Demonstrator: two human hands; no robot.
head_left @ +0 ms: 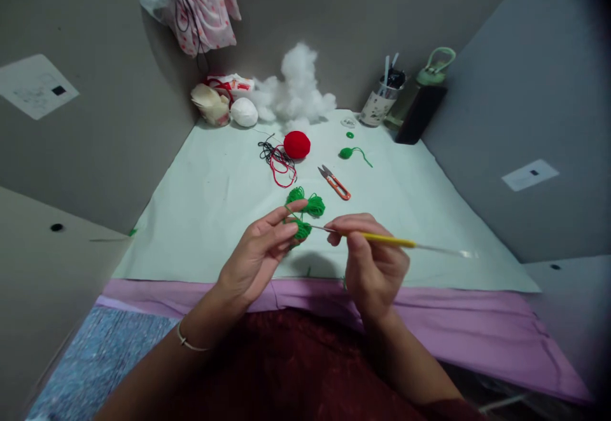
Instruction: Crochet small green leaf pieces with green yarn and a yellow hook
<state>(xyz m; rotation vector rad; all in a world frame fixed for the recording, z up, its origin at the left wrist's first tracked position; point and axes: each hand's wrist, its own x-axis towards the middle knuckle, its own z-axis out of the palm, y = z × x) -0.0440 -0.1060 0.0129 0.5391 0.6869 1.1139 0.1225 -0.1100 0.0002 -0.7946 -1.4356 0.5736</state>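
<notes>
My left hand (267,240) pinches a small green crochet piece (302,229) between thumb and fingers, with green yarn running over the raised index finger. In my right hand (375,259) is a crochet hook (389,239) with a yellow handle, held like a pen. Its thin metal tip points left and meets the right side of the green piece; whether it passes through a stitch is too small to tell. Just beyond my left fingers lies a bundle of green yarn (315,205) on the pale cloth.
Orange-handled thread snips (335,183) lie beyond the hands. Farther back are a red ball (296,145), dark yarn (271,154), a small green piece with a tail (346,153) and white stuffing (300,84). A pen cup (379,103), bottle (432,68) and dark phone-like slab (421,114) stand back right. Grey panels flank the table.
</notes>
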